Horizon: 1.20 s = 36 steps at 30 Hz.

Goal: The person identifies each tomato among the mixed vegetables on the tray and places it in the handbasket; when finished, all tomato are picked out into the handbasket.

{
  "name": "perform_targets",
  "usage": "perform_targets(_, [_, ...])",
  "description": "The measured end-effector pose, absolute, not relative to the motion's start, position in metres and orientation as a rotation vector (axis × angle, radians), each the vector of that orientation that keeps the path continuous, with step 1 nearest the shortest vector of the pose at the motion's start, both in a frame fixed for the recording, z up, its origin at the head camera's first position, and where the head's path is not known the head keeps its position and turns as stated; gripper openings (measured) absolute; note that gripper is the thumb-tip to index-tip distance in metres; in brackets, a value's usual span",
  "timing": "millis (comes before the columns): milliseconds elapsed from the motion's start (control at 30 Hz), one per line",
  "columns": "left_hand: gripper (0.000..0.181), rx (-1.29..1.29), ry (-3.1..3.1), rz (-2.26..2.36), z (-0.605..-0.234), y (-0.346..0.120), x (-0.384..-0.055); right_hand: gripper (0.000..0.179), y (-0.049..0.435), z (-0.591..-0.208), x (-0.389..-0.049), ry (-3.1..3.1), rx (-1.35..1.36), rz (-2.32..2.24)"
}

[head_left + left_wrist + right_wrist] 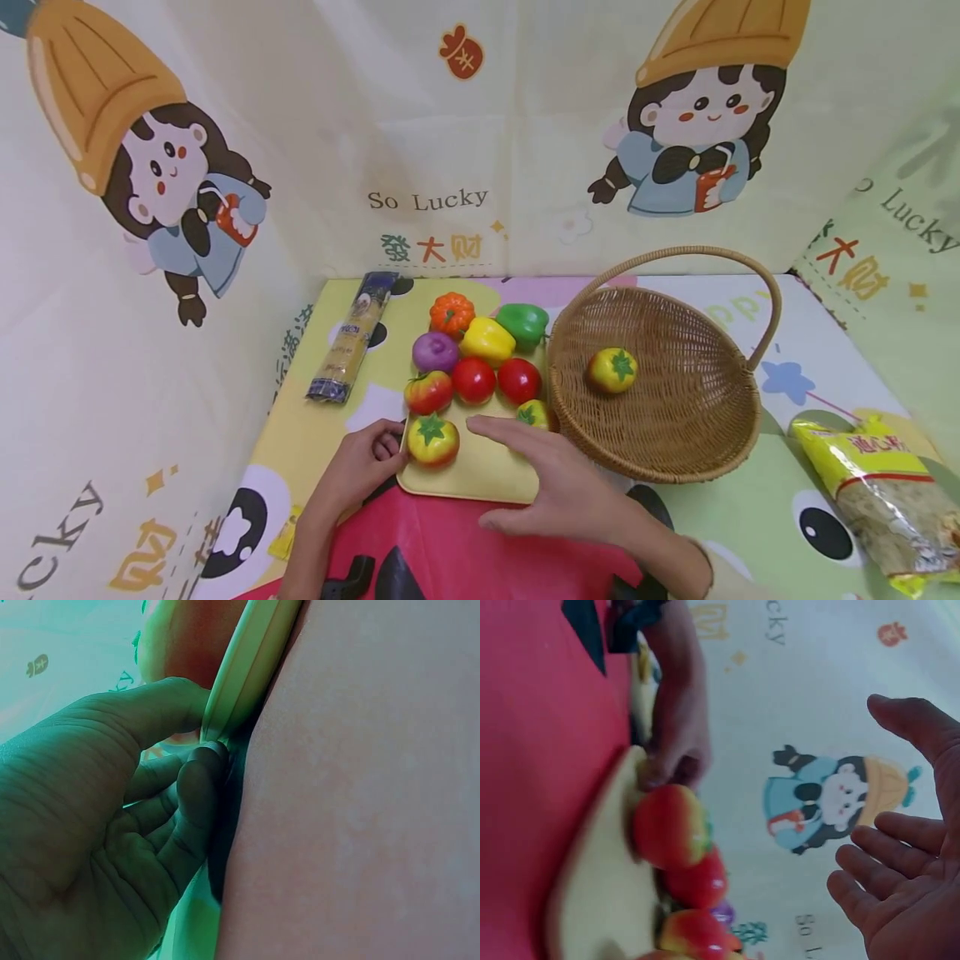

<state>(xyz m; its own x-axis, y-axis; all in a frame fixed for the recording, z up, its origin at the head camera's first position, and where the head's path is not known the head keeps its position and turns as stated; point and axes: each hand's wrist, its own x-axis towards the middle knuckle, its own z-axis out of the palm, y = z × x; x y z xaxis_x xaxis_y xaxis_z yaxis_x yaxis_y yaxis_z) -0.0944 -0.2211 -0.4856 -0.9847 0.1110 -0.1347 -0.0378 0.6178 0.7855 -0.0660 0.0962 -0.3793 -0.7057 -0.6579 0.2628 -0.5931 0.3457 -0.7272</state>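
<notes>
1 cream tray (pixel 480 479) lies on the surface (pixel 450 542), its near edge running left to right; glossy produce (pixel 474 381) hides its far end, so I cannot tell its long axis. The left hand (pixel 367 462) pinches the left rim between thumb and fingers, probably to steady it. The right hand (pixel 562 483), holding nothing, hangs over the right part with fingers extended. A red-and-yellow tomato (pixel 435 450) sits front-left, green crown up. Just right of the tray stands a wicker basket (pixel 675 350) holding 1 similar tomato (pixel 602 368); a pasta bag (pixel 885 500) lies well apart.
</notes>
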Motion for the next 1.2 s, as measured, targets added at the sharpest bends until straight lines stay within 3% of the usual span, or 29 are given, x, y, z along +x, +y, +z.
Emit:
perform_targets(567, [0.029,0.052,2.693,1.295,-0.483,-0.224,-0.097,0.087,0.035,-0.450,-0.097,2.654,-0.777,-1.348])
perform_targets(1200, [0.028,0.054,2.652,1.333,-0.488,-0.221,-0.095,0.077,0.020,-0.478,-0.110,2.643,-0.697,-1.407])
